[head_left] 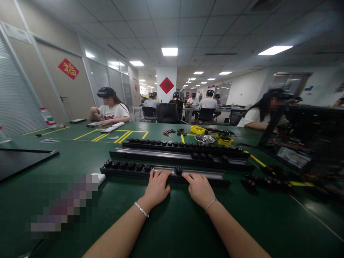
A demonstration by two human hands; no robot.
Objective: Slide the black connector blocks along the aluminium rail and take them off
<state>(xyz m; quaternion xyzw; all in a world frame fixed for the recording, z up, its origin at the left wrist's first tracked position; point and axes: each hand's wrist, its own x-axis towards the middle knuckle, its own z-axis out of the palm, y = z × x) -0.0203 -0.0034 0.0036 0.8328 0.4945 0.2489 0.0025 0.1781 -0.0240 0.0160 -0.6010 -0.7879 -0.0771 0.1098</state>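
Observation:
Across the green table in front of me lies a long black rail (163,178) with a pale metallic channel. Several small black parts (131,165) sit in a row along its left half. A single black part (178,170) stands in the channel between my hands. My left hand (158,185) rests on the rail left of that part, fingers stretched out and holding nothing visible. From the other side, my right hand (201,188) points its extended index finger at the part, at or very near its edge; the other fingers lie over the rail's front edge.
Behind are a second rail (161,154) with few black parts and a third, fuller row (161,143). Farther back are a yellow bin (198,130), a metal dish (204,138) and a screwdriver (168,134). An open black case (303,139) stands right. Two people sit across the table.

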